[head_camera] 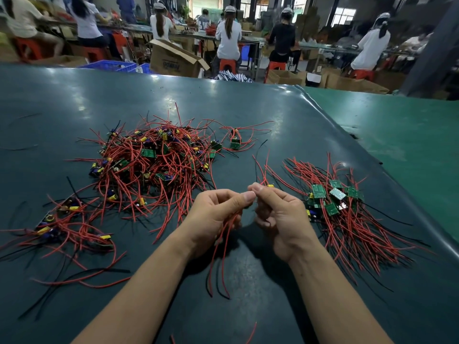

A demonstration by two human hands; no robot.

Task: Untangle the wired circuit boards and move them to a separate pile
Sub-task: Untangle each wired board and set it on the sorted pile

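Observation:
A big tangled heap of small green circuit boards with red and black wires [154, 160] lies at the middle of the table. A neater pile of boards with combed-out wires [340, 209] lies at the right. Between them, above the table, my left hand [216, 217] grips a bundle of red and black wires [223, 259] that hangs down from its fist. My right hand [275, 214] pinches a small board with a yellow part [270, 185], from which red wires rise. The thumbs of both hands nearly touch.
A smaller cluster of wired boards [67, 227] lies at the near left, and two boards [234, 142] sit apart behind the heap. The dark green mat [248, 108] meets a lighter green surface [397, 125] at the right. Seated people work at benches beyond the table.

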